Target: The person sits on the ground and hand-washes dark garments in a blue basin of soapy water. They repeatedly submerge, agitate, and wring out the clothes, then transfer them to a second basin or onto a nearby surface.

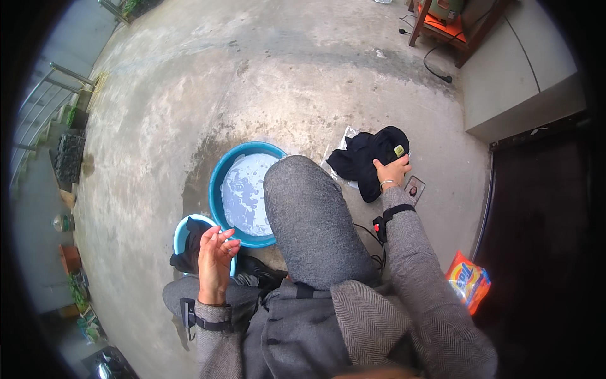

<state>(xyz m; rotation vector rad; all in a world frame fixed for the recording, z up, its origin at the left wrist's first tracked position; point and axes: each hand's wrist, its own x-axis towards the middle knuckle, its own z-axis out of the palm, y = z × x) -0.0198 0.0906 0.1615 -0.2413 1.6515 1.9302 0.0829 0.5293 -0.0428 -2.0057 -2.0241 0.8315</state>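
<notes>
My right hand [393, 174] is at the right end of a bunched black garment [367, 154], its fingers curled over the cloth beside a yellow label [399, 151]. The garment lies on clear plastic wrapping [349, 133] on the ground. My left hand [217, 260] is raised with bent fingers apart and nothing in them. Below it, a smaller light-blue basin [182, 230] has dark cloth [191, 244] hanging over its rim. A larger blue basin [216, 187] holds liquid with patches of white foam [253, 170]; my knee hides its right side.
A phone [415, 188] lies just right of my right hand. An orange Tide packet [468, 283] is by the dark doorway [539, 227]. Cables [378, 258] run beside my leg. Concrete ground [284, 90] stretches ahead; a wooden stand [421, 23] with a loose plug [446, 78] is at upper right.
</notes>
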